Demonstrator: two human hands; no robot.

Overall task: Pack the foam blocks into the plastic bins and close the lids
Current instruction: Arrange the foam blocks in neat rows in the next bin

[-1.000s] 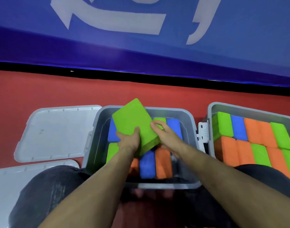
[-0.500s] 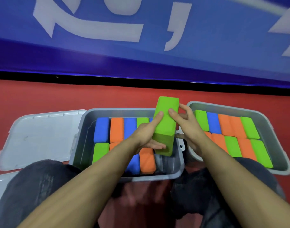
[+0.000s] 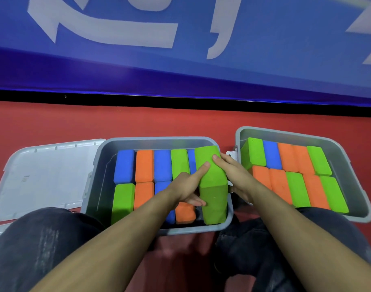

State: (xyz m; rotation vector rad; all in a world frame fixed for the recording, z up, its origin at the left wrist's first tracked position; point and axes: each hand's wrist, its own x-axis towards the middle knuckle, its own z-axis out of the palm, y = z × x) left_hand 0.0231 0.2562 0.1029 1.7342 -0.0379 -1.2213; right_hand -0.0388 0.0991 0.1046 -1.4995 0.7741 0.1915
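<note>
Grey bins (image 3: pixel 98 165) sit on red floor (image 3: pixel 138 121).

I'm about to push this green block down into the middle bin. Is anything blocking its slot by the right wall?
Nothing visible blocks it. The green block, held by the left hand and right hand, already stands in the middle bin; the gap beneath is hidden.
</note>
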